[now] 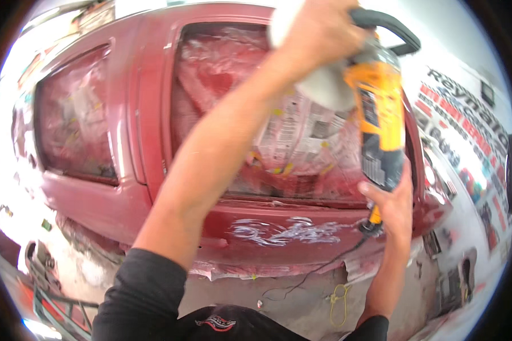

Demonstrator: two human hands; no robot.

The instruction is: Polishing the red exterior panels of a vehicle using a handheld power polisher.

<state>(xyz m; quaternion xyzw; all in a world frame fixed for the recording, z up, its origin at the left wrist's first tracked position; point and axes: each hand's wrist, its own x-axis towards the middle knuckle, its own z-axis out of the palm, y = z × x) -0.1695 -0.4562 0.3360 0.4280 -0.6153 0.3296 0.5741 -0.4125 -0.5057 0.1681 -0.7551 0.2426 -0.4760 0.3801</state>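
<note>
A yellow-and-black power polisher [389, 108] is held up in front of the red car's window, with its cord end pointing down. My left hand [330, 37] is closed at its head end, by the black loop handle [389, 25]. Motion blurs the fingers there. My right hand [393, 202] grips the rear of its body, thumb on the near side. The round white pad [327, 88] is partly covered by my left hand and forearm. Below the window, streaks of white paste [293, 230] lie smeared on the red door panel [210, 227].
Plastic and newspaper masking [301, 133] covers the windows. A dark power cord [324, 264] trails from the polisher to the floor, near a yellow cord loop [339, 304]. A metal frame [60, 307] stands at lower left. A lettered wall [466, 119] rises at right.
</note>
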